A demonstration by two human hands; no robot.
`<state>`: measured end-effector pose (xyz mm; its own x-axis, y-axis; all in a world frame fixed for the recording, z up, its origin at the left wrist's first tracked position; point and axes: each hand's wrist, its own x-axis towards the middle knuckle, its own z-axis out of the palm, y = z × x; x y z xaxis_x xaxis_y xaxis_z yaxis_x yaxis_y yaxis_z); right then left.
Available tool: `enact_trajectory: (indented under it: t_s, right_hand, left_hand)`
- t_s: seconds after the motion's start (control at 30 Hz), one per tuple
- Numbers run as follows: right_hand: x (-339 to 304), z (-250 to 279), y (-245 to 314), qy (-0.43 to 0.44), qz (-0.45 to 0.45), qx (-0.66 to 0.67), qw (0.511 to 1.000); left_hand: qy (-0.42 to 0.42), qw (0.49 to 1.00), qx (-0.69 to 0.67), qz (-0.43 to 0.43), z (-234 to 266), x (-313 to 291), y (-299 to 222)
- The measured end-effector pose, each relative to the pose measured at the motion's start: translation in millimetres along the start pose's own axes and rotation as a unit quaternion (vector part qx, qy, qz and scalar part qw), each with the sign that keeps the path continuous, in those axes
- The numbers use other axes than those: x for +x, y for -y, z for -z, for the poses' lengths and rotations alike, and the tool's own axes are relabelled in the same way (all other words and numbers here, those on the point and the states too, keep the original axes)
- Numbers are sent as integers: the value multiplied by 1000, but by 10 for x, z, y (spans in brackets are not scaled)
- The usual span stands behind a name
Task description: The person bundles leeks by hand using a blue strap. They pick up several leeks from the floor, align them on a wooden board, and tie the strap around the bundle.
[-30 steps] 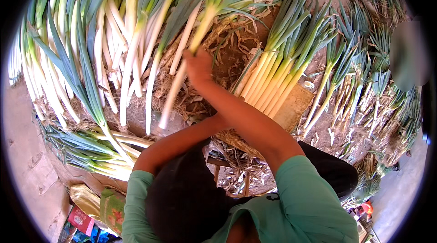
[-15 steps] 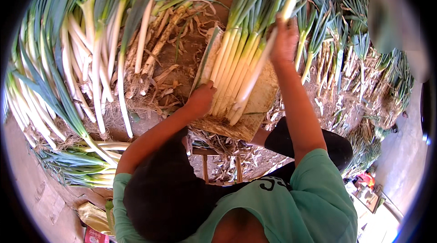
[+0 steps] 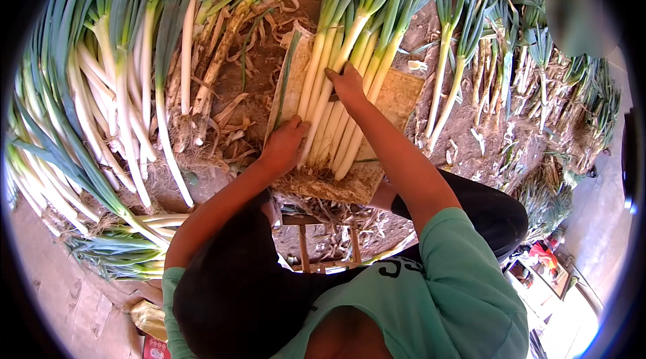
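Observation:
A bunch of long green onions [image 3: 330, 123], with white stalks and green tops, lies side by side on a worn tan board [image 3: 397, 93] in front of my knees. My right hand [image 3: 348, 86] is closed on a green onion [image 3: 351, 34] lying on top of the bunch, thumb and fingers round its white stalk. Against the bunch's left side my left hand [image 3: 286, 142] has its fingers curled on the outermost stalk. The root ends point toward me, near the board's front edge.
A large heap of green onions [image 3: 124, 110] covers the floor at the left. More onions with dry, unpeeled stalks [image 3: 488, 83] lie in rows at the right. Dry peelings [image 3: 235, 113] litter the ground around the board. A small wooden stool [image 3: 303, 248] stands below it.
My right hand has brought a green onion from the bunch's upper right, down and left onto the middle of it. My left hand stays at the left side.

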<state>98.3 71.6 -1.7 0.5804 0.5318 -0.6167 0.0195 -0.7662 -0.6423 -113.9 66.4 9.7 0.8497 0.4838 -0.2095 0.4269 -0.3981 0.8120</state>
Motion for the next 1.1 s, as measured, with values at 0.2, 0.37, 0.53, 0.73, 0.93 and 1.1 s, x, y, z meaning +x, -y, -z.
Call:
enact_trajectory:
  t_s: [0.2, 0.37, 0.53, 0.73, 0.93, 1.1]
  right_hand:
    - [48, 291, 108, 67, -57, -207, 974]
    - [-310, 70, 809, -41, 182, -34, 982]
    - [-866, -1333, 1599, 155, 332, -197, 909]
    - [-438, -2422, 1574, 83, 142, -156, 974]
    - [-608, -2093, 1578, 47, 218, -47, 974]
    - [-784, -1071, 1535, 89, 158, 103, 978]
  left_hand:
    - [65, 991, 92, -66, -40, 1, 19]
    - [65, 992, 72, -84, -73, -42, 136]
    - [-1, 996, 10, -91, -172, -28, 233]
    - [42, 940, -339, 3, 110, -94, -3]
    - [23, 969, -247, -13, 107, -82, 123]
    - [45, 997, -31, -50, -331, 3, 341]
